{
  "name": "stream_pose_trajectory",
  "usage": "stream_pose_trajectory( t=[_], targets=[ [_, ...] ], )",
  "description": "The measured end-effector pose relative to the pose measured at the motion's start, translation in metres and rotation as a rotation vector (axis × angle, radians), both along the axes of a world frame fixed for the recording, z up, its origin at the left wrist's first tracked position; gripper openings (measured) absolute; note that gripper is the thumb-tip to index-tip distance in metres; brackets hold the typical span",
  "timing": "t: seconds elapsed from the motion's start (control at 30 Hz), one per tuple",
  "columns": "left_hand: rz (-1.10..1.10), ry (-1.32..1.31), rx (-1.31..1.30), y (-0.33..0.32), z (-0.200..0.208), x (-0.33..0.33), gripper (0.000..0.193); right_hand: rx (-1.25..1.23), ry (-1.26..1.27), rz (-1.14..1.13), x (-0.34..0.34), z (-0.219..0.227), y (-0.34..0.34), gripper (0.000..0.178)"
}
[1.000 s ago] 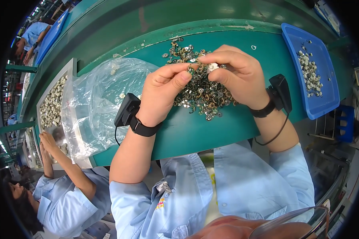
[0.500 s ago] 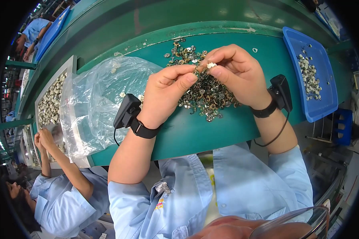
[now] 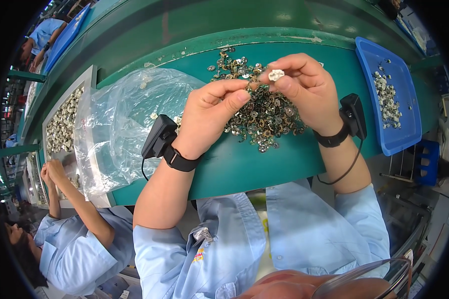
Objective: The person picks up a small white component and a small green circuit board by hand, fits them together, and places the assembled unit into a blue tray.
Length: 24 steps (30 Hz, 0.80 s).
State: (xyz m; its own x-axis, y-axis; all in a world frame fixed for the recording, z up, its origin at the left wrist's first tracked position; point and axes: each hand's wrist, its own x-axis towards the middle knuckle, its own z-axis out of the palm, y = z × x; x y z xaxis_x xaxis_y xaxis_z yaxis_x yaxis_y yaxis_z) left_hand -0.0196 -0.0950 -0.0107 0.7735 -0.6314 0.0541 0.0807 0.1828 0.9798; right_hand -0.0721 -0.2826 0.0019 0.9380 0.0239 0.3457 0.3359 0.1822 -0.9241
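Between the thumb and forefinger of my right hand [image 3: 307,89] is a small white part [image 3: 276,74] with a knobbly outline. My left hand [image 3: 215,107] is closed in a pinch just left of it, thumb against forefinger. Something small and brownish seems to be at its fingertips, too small to name. Both hands hover over a loose pile of small metal pieces [image 3: 267,117], shiny discs and brass-coloured bits, heaped on the green tabletop [image 3: 234,172]. The two hands are slightly apart.
A clear plastic bag [image 3: 129,124] lies on the left with a few white parts. Beyond it, a pale tray [image 3: 62,122] holds many white parts; a co-worker's hands [image 3: 52,172] are at it. A blue tray [image 3: 391,142] with similar parts sits at the right.
My right hand has moved a little to the right with the white part, widening the gap to my left hand. The left hand has barely moved.
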Motion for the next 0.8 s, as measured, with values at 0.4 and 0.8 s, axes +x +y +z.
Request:
stream_pose_trajectory(
  t=[0.4,0.8],
  targets=[
    [0.008,-0.049,-0.032,-0.002,-0.006,0.001,0.020,-0.038,-0.062,0.039,0.001,-0.002,-0.001,0.018],
    [0.051,-0.056,-0.067,-0.003,-0.007,-0.001,0.019,-0.311,-0.087,-0.058,-0.001,0.003,0.004,0.020]
  ],
)
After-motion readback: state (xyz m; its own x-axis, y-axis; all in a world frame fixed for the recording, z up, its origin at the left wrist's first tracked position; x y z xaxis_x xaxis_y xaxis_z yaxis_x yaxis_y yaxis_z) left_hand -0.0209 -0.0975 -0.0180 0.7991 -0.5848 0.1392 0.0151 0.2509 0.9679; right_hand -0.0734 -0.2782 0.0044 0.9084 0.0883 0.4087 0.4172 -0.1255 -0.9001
